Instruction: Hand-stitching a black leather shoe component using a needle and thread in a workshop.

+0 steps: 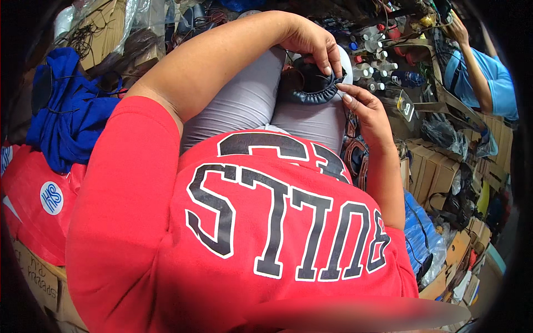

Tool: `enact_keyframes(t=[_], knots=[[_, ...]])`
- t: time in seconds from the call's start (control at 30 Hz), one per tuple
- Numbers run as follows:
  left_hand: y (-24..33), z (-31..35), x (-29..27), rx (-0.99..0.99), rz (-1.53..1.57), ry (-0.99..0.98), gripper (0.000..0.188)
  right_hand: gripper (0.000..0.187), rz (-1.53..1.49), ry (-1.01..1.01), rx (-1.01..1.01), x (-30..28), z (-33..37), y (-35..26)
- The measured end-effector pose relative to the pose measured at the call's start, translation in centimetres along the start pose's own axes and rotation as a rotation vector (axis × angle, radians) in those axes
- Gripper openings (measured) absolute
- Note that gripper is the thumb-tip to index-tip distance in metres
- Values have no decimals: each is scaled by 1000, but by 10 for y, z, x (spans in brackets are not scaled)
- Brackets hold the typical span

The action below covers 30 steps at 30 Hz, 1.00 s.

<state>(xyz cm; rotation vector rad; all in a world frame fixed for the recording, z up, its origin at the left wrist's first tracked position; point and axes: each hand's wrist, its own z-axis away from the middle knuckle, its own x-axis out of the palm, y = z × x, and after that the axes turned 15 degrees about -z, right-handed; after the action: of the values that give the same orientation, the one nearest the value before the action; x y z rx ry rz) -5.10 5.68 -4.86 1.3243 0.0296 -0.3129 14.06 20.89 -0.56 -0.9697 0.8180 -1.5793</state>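
Note:
A black shoe with a gathered, ruched rim and a brownish inside rests on my grey-trousered lap, near the knee. My left hand reaches over it from above, fingers pointing down. Its thumb and fingertips pinch the far right part of the ruched rim. My right hand is just right of the shoe, thumb and forefinger closed together close to the same stretch of rim. Whatever lies between those right fingertips is too small to make out. Part of the shoe is hidden behind my left fingers.
Several small bottles with coloured caps stand beyond my right hand. Another person in a blue shirt is at the far right. Cardboard boxes and blue plastic lie at right. Blue cloth and a red bag lie left.

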Motion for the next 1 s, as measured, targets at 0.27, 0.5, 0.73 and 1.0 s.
enact_keyframes(t=[0.27, 0.5, 0.73, 1.0], knots=[[-5, 1, 2, 50, 1, 25, 41, 30, -142, 8, 16, -8, 1, 20], [-1, 1, 3, 16, -40, 60, 42, 28, 9, 81, -88, 5, 7, 20], [-1, 0, 1, -7, -48, 68, 38, 21, 343, 145, -312, 16, 6, 20], [11, 22, 20, 3, -551, 546, 30, 20, 727, 166, -560, 24, 0, 1]])
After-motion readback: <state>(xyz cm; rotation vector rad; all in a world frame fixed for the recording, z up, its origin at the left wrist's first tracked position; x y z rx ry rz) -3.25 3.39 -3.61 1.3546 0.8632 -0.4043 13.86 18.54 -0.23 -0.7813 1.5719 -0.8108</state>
